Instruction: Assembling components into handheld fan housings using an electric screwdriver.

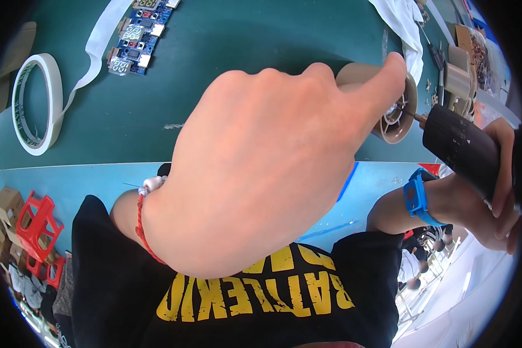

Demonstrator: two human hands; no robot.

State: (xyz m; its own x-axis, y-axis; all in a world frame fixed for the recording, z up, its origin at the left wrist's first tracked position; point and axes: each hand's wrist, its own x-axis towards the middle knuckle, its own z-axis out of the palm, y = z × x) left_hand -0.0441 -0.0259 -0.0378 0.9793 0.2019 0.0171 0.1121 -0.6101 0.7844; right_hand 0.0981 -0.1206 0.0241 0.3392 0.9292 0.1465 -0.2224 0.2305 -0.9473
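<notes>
My left hand (267, 162) is wrapped round a beige cylindrical housing (355, 72) lying on its side, with its round end turned to the right. Inside that end a spoked ring (393, 116) shows in part. My right hand (500, 152) grips a black power screwdriver (455, 139) at the right edge of the view. Its thin bit points left into the housing's end; where the tip meets the part is too small to make out. The left hand's back hides most of its fingers and much of the housing's body.
On the green mat (214, 35) lie a roll of white tape (55, 104) and a strip of blue circuit boards (138, 37) with small displays. Another beige housing (459, 72) and loose parts crowd the right. Red stools (39, 226) and cartons stand at lower left.
</notes>
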